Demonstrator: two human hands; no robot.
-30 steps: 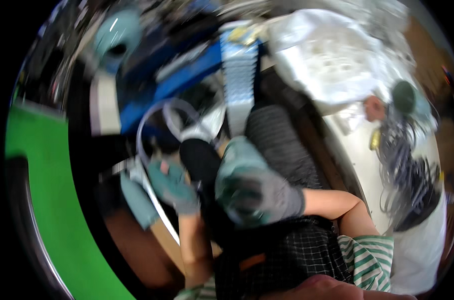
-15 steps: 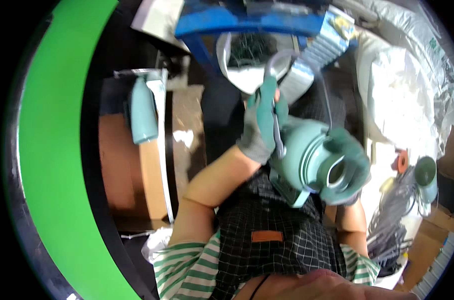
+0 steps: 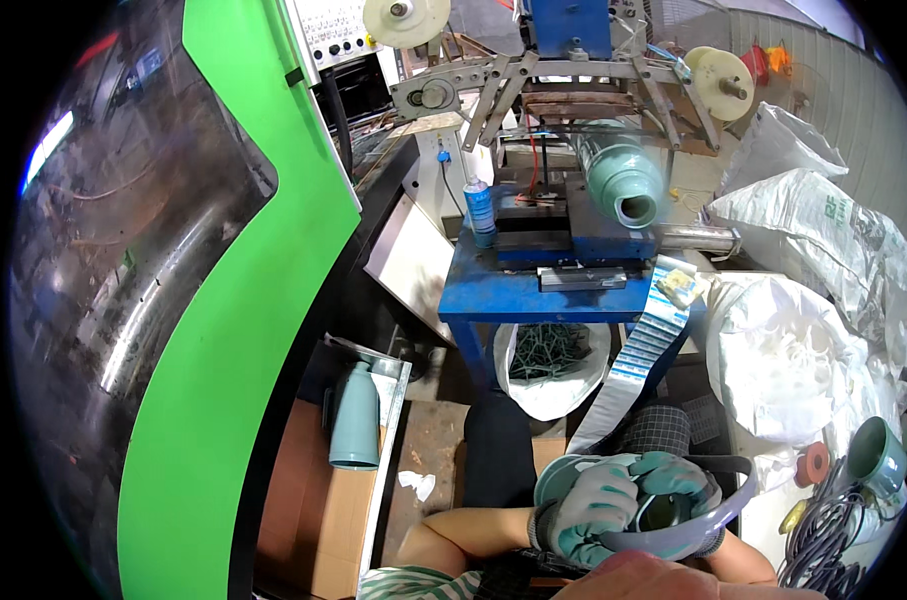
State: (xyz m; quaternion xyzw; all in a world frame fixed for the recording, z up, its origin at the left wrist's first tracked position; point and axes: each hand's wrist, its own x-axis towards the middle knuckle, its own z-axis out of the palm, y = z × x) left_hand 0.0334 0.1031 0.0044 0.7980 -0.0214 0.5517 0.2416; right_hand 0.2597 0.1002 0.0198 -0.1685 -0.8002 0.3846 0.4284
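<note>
Both gloved hands dropped lapward, clutching the teal bottle.

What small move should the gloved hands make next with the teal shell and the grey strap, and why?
Probably seat the grey strap fully around the teal shell. Both gloved hands, left hand and right hand, clasp the shell in the lap, with the strap looped loosely beside it.

Both gloved hands, left hand and right hand, grip teal flask in lap.

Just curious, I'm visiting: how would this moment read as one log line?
left hand: gloved, on teal bottle | right hand: gloved, same bottle | second bottle: lying on blue machine
</note>
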